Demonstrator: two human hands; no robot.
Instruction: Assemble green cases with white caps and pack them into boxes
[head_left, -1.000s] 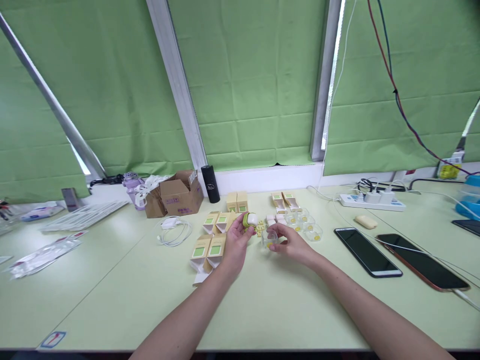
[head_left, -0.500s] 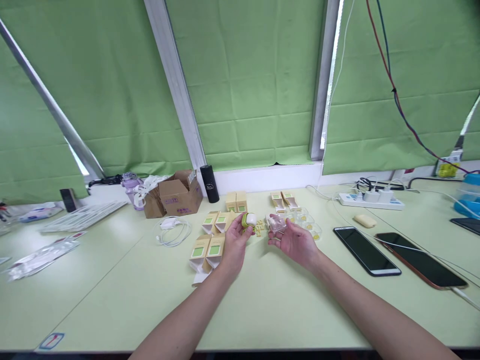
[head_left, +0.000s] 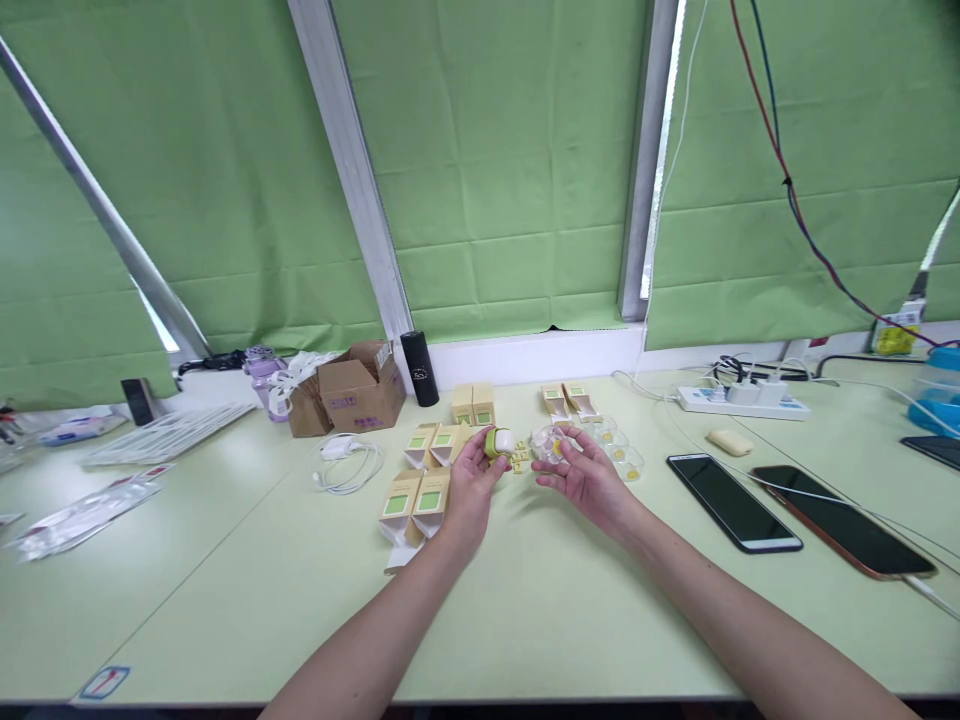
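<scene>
A small green-and-white rounded gadget [head_left: 501,442] is gripped between the thumb and fingers of my left hand [head_left: 471,485]. My right hand [head_left: 589,475] pinches a clear plastic piece [head_left: 547,444] with a yellow spot, apart from the gadget. On the table beyond and between my hands lie several small yellow-green square pieces [head_left: 519,456]. More clear plastic pieces with yellow spots [head_left: 619,453] rest to the right, behind my right hand. Open small kraft boxes [head_left: 416,500] with green panels stand left of my left hand.
Two more kraft boxes [head_left: 472,404] stand behind, and a further pair [head_left: 570,403] is at the back right. Phones [head_left: 735,502] lie to the right, below a white power strip [head_left: 742,400]. A cardboard carton [head_left: 360,385], black cylinder [head_left: 419,368] and coiled white cable [head_left: 349,462] are left.
My right hand has turned the clear plastic piece, so its yellow spot now shows. The left hand with the gadget has barely moved.
</scene>
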